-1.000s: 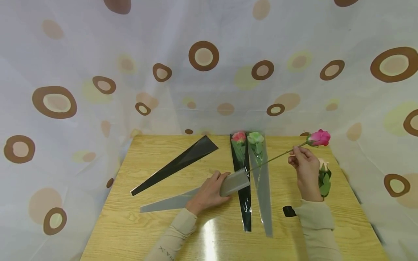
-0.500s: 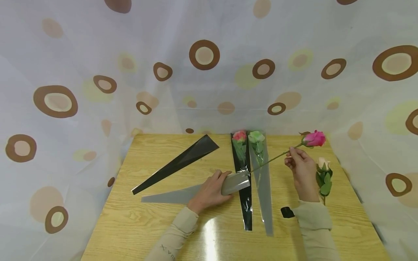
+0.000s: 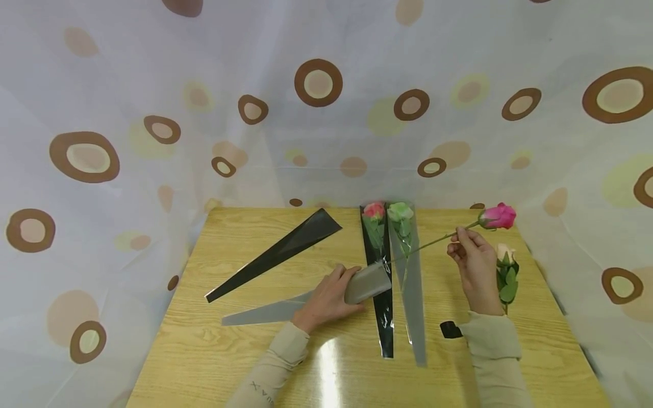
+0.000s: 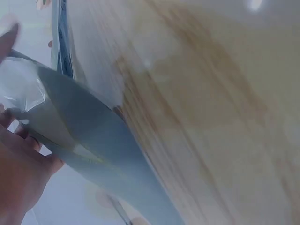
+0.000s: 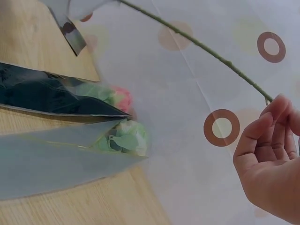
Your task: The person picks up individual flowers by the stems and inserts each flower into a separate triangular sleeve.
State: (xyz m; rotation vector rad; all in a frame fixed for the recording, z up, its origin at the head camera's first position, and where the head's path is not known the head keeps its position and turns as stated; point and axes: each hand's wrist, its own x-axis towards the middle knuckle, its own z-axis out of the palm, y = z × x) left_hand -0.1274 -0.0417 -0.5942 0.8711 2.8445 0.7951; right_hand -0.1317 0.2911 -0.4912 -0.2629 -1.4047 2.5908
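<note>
My left hand grips a grey flower sleeve by its wide end, held above the table with the narrow tail pointing left. In the left wrist view the fingers wrap the clear-fronted mouth of the sleeve. My right hand pinches the stem of a pink rose just below the bloom. That thin green stem slants down left to the sleeve's mouth; whether its tip is inside, I cannot tell. Under the stem lie a wrapped coral flower and a wrapped pale green flower.
A black flower sleeve lies at the table's back left. Beside my right wrist lies a peach rose, partly hidden. A small black object is at the right cuff. Spotted curtain surrounds the wooden table.
The right hand with the rose has shifted slightly left and then back right. The left hand stays nearly in place, while the sleeve tilts a little. Both hands keep their hold.
</note>
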